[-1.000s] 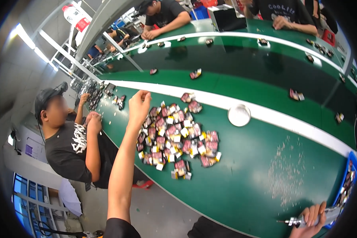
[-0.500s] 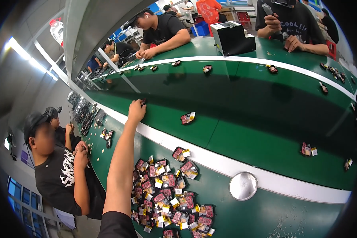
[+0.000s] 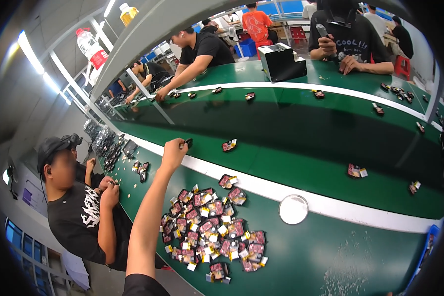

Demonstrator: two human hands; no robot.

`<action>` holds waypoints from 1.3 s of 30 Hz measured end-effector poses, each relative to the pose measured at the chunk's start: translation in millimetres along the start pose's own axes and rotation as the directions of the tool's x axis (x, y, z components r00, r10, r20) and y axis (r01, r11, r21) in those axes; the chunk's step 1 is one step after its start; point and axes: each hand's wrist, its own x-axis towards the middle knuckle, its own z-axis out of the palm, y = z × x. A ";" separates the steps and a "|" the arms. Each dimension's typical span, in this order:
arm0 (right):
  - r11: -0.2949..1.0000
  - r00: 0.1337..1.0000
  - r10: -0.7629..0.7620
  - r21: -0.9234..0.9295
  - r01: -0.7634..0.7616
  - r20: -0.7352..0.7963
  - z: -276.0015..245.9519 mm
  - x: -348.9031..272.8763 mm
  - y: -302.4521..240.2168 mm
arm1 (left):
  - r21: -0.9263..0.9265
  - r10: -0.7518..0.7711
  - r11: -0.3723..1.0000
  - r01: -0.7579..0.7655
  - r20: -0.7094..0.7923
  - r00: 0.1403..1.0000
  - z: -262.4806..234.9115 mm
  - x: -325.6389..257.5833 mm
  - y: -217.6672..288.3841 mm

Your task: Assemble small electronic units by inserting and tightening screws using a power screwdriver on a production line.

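Note:
My left arm reaches up from the lower edge, and my left hand point(image 3: 173, 154) is over the white rim on the near side of the green belt. Between its closed fingertips is a small black electronic part point(image 3: 188, 143); its details are too small to make out. Beneath and right of my forearm lies a heap of opened black device housings point(image 3: 202, 198) with reddish circuit boards and silver-yellow battery pouches. A similar housing point(image 3: 229, 145) rests on the belt just right of my hand. My right hand is out of the picture.
A round silver dish point(image 3: 293, 209) sits at the belt's white rim point(image 3: 350, 211). More housings point(image 3: 356, 170) lie along the green belt. A co-worker point(image 3: 79, 212) sits close on the left; others work across the belt, near a black box point(image 3: 283, 63). A blue bin point(image 3: 425, 254) stands lower right.
My left hand has come back from the belt toward the white rim, with the small black part in its fingers. The whole view has shifted, bringing the blue bin into sight.

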 end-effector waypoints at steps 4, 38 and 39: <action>0.998 0.997 0.060 0.021 -0.061 0.056 -0.9 -9.7 -0.4 | -0.228 0.075 0.972 -0.065 0.036 0.997 -29.7 -46.1 73.1; 0.944 0.905 0.329 -0.079 -0.320 0.271 -38.8 -76.4 32.7 | -0.470 0.782 0.623 -0.625 0.383 0.491 -83.8 -339.5 337.2; 0.945 0.907 0.327 -0.077 -0.318 0.266 -39.0 -77.1 33.5 | -0.474 0.784 0.621 -0.624 0.386 0.487 -83.1 -340.4 338.0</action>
